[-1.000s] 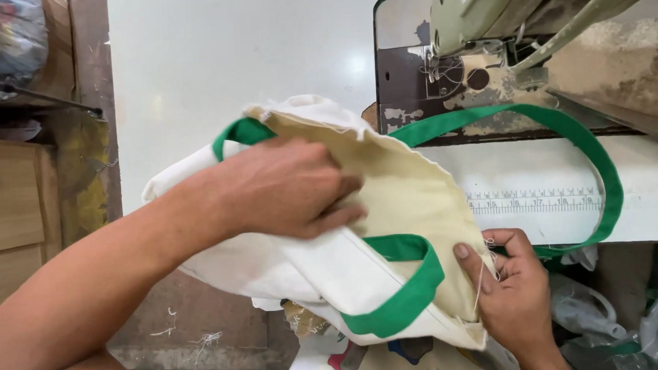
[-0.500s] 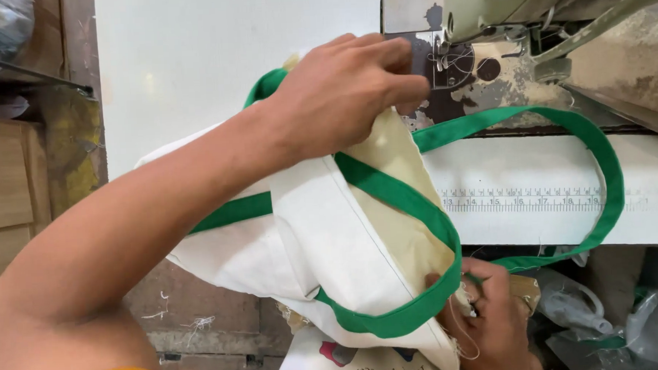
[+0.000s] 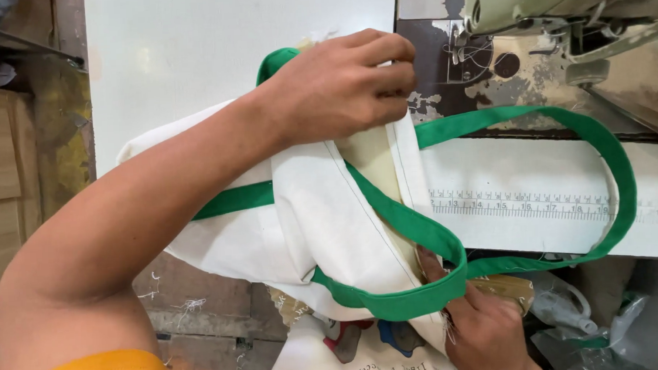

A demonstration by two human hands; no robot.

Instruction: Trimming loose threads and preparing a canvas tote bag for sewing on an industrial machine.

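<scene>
Step in hand: positioning cloth bag (image 3: 323, 229) at sewing machine (image 3: 529, 21), upper right of frame. Left hand (image 3: 339, 88), fingers curled shut on bag's top edge, upper centre. Right hand (image 3: 483, 326), lower right, fingers pinched on green trim (image 3: 415, 299). Bag draped over desk (image 3: 227, 56) edge, centre frame. Next move likely calls for feeding edge flat beneath needle, seam kept straight.
</scene>
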